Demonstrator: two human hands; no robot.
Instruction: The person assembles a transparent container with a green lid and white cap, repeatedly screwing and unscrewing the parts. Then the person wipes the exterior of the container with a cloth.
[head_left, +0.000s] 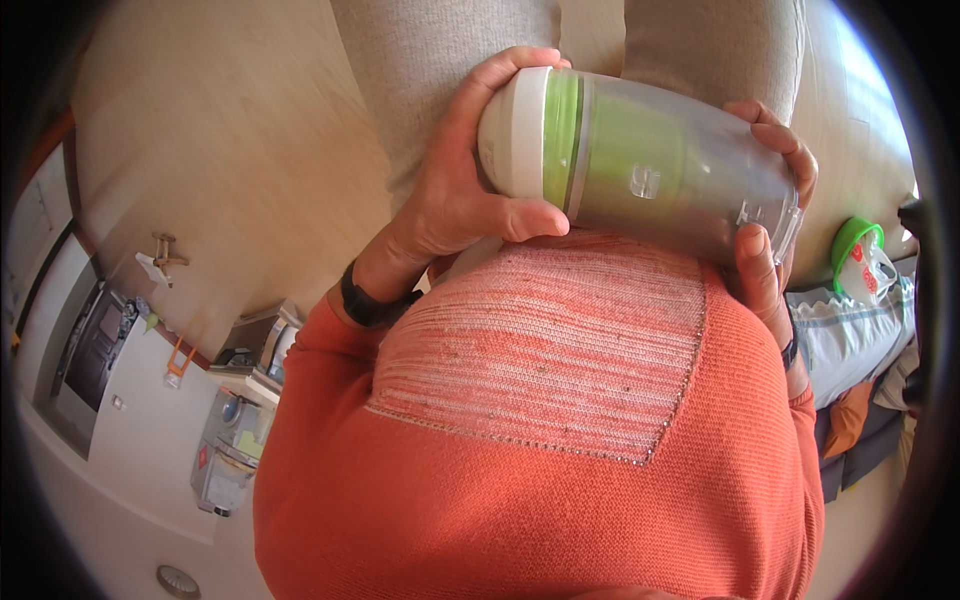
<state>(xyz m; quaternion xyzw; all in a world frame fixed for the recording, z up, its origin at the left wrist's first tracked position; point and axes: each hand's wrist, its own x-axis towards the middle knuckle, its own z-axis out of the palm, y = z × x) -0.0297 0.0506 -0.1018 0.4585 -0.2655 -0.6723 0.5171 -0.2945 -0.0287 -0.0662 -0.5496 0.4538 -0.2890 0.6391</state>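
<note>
In front of my chest lies a capsule-shaped container [690,170], held nearly level with its right end slightly lower. Its body is smoky and see-through, showing green inside. At the left end sits a rounded cream cap [512,135] with a white rim, next to a bright green ring [561,135]. My left hand [450,195] wraps around the capped end, thumb on the near side and fingers over the far side. Around the clear right end, my right hand [765,275] is closed, thumb near and fingertips far. The palms are mostly hidden.
Beyond the container are my legs in grey trousers [450,50], over a pale wooden floor [220,130]. At the right, a green-rimmed container [858,262] stands by a light-coloured bag [850,340] and piled cloth. Cluttered shelves [230,450] are at the left.
</note>
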